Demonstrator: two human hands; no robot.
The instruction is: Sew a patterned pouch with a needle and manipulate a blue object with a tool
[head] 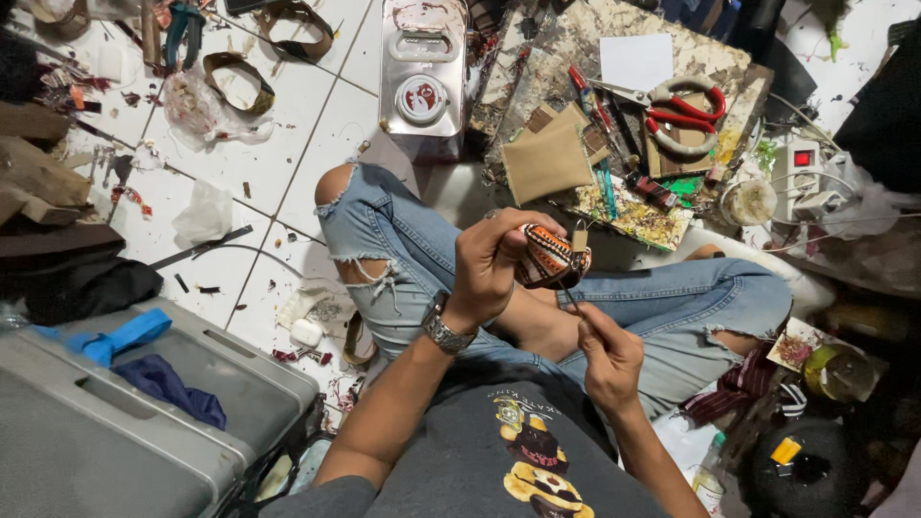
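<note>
My left hand (491, 264) grips a small patterned orange, black and white fabric piece (549, 259), held up above my crossed legs in torn blue jeans (403, 249). A metal watch (443, 329) is on that wrist. My right hand (608, 355) sits just below and to the right, fingers pinched on a thin needle or thread (570, 297) that runs up to the fabric piece. A small tan tag hangs at the piece's upper right edge.
A stained work board (576, 58) ahead carries red-handled scissors (676, 110), a tan leather patch (547, 161), pens and white paper. A metal can (422, 77) stands beyond my knee. A grey case (115, 422) lies at left; a power strip (804, 173) at right. Scraps litter the white tiles.
</note>
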